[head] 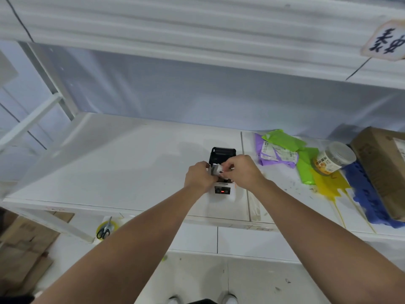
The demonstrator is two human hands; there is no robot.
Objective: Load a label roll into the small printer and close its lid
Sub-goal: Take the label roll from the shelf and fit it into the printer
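A small white printer (pixel 222 190) stands on the white shelf (pixel 122 163), a red light on its front panel. Its black lid (pixel 222 154) is tipped open toward the back. A white label roll (pixel 217 168) is held just above the printer's open bay, between both hands. My left hand (pixel 198 177) grips it from the left and my right hand (pixel 242 171) pinches it from the right. The hands hide most of the bay and of the roll.
To the right lie purple, green, yellow and blue mailer bags (pixel 282 150), a clear jar on its side (pixel 334 159) and a cardboard box (pixel 385 167). Scissors on a yellow tape roll (pixel 105 230) rest on a lower level at the left. More cardboard (pixel 24 249) sits bottom left.
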